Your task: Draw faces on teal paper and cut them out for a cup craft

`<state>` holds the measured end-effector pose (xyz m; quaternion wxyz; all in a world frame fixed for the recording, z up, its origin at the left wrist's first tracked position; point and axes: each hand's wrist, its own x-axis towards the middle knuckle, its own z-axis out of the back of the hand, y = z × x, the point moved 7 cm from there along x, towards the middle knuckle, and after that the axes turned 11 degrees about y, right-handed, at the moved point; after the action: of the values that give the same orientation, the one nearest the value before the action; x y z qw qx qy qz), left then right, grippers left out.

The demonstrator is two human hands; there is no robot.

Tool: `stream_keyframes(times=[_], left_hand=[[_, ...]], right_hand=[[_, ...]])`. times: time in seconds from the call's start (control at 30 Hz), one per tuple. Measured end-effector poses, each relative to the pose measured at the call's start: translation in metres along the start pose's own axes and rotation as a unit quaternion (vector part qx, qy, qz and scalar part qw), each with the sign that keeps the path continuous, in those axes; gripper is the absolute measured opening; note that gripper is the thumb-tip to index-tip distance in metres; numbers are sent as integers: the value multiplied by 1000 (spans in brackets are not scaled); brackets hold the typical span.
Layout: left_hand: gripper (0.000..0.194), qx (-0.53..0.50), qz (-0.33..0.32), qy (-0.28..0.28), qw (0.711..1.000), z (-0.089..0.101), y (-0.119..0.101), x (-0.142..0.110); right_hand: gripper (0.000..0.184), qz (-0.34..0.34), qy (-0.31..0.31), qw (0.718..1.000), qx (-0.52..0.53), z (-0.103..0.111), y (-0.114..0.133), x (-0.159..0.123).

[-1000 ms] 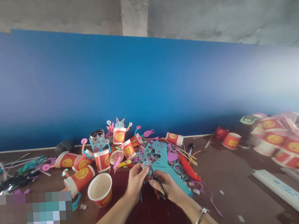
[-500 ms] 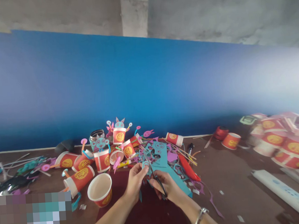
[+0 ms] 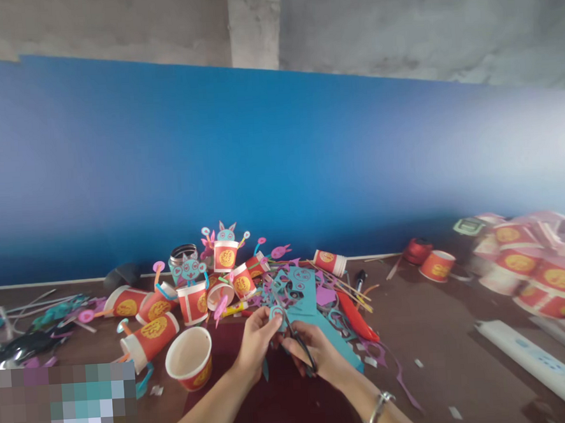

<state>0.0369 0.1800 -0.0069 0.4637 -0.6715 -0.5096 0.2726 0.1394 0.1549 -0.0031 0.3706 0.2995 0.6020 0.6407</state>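
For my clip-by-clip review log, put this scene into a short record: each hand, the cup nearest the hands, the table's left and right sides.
left hand: left hand, pinching a small blue paper piece
right hand: right hand, holding black-handled scissors; whether the blades touch the paper is unclear
nearest cup: large open cup, upright, left of the hands
table left: dark table; cups with paper arms, some tipped over
table right: power strip, blurred pile of red cups

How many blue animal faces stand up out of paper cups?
2: one face in the highest cup of the middle pile, the other face in the cup in front of the jar. More may be hidden among the cups.
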Motion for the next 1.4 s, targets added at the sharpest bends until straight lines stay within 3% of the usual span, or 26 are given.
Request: stream_keyframes(times=[1.4], left_hand=[[33, -4, 20, -52, 998, 8, 0, -2]], right_hand=[[25, -26, -17, 1000, 0, 3, 3, -3]])
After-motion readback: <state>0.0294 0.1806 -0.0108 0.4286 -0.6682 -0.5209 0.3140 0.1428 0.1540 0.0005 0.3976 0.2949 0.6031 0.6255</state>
